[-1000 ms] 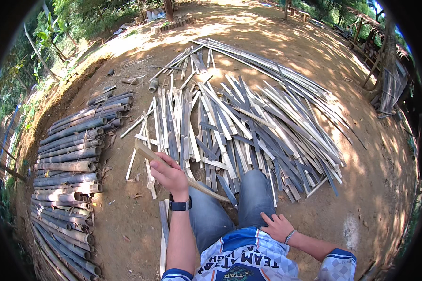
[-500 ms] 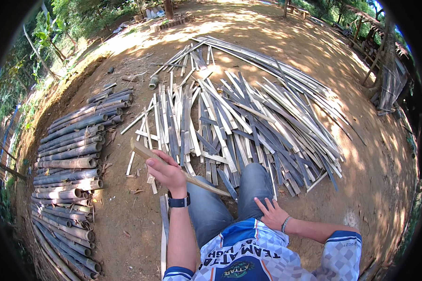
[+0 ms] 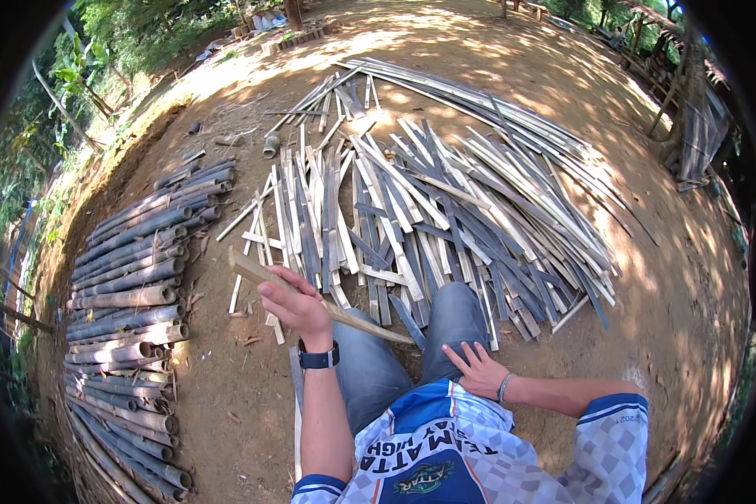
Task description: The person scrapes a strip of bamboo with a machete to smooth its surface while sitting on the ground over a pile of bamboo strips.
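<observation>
My left hand is closed round a long tan bamboo slat. The slat's thicker end sticks out beyond the fingers to the left, and its thin end runs across my left thigh toward the gap between my knees. My right hand lies flat on my right thigh, fingers spread, with nothing in it. In front of my knees a wide heap of split bamboo slats, pale on one face and dark on the other, covers the ground.
Cut bamboo poles lie in a long row at my left. A few slats rest beside my left forearm. A short bamboo piece lies behind the heap. A tree trunk stands at the far right.
The view has shifted slightly. Both hands keep nearly the same pose, the left one still round the bamboo slat and the right one on the thigh.
</observation>
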Demonstrator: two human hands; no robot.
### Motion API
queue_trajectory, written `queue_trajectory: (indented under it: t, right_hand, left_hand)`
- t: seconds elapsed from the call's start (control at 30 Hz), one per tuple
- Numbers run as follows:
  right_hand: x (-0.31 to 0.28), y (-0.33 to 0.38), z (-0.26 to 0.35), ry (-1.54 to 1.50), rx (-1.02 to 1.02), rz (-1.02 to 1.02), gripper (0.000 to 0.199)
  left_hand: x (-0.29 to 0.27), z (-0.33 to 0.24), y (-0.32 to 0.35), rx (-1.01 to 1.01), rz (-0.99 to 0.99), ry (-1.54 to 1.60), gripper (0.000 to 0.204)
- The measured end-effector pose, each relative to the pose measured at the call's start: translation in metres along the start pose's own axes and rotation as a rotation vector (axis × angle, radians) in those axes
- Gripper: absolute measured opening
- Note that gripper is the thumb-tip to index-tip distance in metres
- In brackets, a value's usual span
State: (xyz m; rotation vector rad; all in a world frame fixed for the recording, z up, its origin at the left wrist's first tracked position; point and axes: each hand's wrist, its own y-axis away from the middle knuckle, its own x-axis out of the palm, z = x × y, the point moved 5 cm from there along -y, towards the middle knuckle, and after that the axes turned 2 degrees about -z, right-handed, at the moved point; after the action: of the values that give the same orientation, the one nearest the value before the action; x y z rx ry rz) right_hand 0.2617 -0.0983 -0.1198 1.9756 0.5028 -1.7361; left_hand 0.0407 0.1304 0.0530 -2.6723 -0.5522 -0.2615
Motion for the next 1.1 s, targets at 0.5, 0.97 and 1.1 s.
queue_trajectory:
  t: [0.5, 0.97, 1.1]
  right_hand:
    - [-0.008, -0.01, 0.01, -0.123, -0.084, -0.225, 0.022]
    - [-0.028, 0.105, 0.012, -0.39, 0.174, -0.567, 0.028]
    - [-0.021, 0.149, 0.024, -0.482, 0.274, -0.51, 0.033]
  left_hand:
    - [-0.006, -0.002, -0.009, -0.011, -0.005, -0.009, 0.063]
    - [-0.016, 0.001, -0.015, -0.003, -0.067, -0.034, 0.068]
    - [-0.01, 0.002, -0.011, -0.01, -0.07, -0.027, 0.071]
